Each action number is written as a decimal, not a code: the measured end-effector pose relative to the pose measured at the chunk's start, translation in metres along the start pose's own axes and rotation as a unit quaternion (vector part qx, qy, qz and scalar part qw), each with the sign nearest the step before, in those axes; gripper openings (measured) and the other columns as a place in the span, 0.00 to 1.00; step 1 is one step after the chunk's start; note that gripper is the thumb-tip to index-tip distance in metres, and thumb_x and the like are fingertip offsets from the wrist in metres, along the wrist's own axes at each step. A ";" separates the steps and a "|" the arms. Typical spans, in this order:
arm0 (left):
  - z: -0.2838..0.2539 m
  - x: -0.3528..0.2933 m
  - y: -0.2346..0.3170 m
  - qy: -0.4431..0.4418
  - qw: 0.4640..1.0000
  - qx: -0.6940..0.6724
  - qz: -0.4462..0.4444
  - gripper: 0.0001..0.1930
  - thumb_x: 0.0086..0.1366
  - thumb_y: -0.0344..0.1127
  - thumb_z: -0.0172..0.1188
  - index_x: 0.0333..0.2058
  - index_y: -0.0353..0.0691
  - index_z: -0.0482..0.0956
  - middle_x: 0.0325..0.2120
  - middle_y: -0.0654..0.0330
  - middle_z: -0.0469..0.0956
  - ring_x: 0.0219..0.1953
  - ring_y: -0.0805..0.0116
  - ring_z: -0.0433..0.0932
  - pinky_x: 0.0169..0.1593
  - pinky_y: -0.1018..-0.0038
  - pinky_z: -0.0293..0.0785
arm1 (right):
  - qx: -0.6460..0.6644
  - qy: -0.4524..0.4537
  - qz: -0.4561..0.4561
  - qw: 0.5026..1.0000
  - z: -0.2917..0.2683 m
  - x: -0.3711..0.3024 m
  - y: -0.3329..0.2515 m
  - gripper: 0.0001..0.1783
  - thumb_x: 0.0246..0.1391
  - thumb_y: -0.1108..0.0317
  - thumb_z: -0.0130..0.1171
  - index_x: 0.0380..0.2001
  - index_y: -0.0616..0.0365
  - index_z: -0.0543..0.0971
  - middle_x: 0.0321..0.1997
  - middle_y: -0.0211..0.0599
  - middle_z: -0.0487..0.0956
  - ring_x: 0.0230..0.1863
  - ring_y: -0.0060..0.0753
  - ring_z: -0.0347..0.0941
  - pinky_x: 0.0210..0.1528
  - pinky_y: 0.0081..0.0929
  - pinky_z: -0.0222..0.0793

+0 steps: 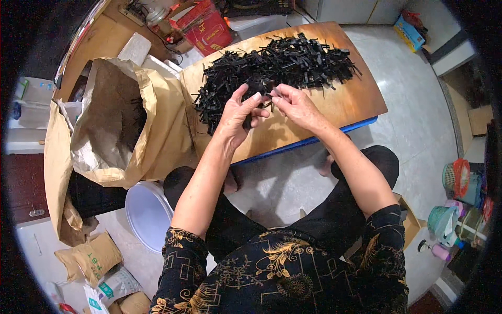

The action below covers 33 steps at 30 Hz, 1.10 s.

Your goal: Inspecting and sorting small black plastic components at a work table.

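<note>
A heap of small black plastic-looking pieces point(282, 57) with thin sticks poking out covers much of the wooden board point(361, 104). At its near edge my two hands come together over the board. My left hand point(240, 114) is closed around some of these black pieces, with one showing under the curled fingers. The fingertips of my right hand point(297, 106) pinch at a small dark piece beside the left thumb. Its exact shape is too small to make out.
Left of the board stands an open brown paper sack point(157, 120) with black pieces inside. Below it is a white bucket point(149, 217). A red box point(209, 34) sits behind the board, and baskets point(442, 220) stand far right. A cardboard box point(410, 217) lies by my right side.
</note>
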<state>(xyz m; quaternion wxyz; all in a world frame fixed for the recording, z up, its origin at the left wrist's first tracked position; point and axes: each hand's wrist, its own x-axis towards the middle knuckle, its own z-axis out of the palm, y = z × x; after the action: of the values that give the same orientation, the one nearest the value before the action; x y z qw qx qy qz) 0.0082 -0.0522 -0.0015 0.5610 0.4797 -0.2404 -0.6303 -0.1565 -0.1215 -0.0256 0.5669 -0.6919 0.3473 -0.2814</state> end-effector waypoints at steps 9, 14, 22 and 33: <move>-0.005 -0.008 0.012 -0.063 0.993 -0.098 0.010 0.26 0.57 0.34 0.61 0.51 0.38 0.60 0.33 0.55 0.75 0.27 0.70 0.78 0.17 0.86 0.63 | 0.066 -0.083 -0.049 0.993 0.010 -0.004 -0.009 0.06 0.57 0.69 0.49 0.36 0.59 0.70 0.22 0.18 0.64 0.23 0.11 0.57 0.24 0.14 0.56; -0.006 -0.009 0.009 -0.030 0.996 -0.017 0.077 0.21 0.57 0.31 0.60 0.47 0.38 0.62 0.29 0.56 0.76 0.26 0.73 0.78 0.18 0.87 0.63 | 0.043 -0.060 -0.050 0.996 0.020 -0.007 -0.006 0.07 0.57 0.67 0.49 0.37 0.59 0.69 0.22 0.22 0.67 0.23 0.14 0.60 0.25 0.18 0.60; -0.003 -0.019 0.009 0.009 0.971 0.214 0.104 0.14 0.57 0.29 0.58 0.41 0.41 0.65 0.22 0.65 0.72 0.21 0.79 0.74 0.16 0.87 0.62 | -0.031 -0.022 -0.061 0.997 0.025 -0.012 -0.023 0.12 0.60 0.61 0.44 0.36 0.59 0.69 0.19 0.27 0.66 0.21 0.17 0.61 0.24 0.20 0.60; -0.010 -0.010 -0.004 0.000 0.920 0.368 0.134 0.12 0.57 0.28 0.56 0.37 0.41 0.63 0.24 0.65 0.67 0.22 0.79 0.70 0.22 0.83 0.67 | -0.059 -0.040 -0.102 0.992 0.031 -0.007 -0.009 0.11 0.60 0.63 0.43 0.34 0.60 0.69 0.16 0.29 0.64 0.19 0.22 0.61 0.23 0.24 0.59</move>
<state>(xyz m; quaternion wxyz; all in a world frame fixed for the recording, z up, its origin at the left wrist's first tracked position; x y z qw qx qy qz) 0.0147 -0.0395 -0.0058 0.4242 0.6159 -0.5174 -0.4159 -0.1345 -0.0966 -0.0234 0.5075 -0.7664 0.2679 -0.2885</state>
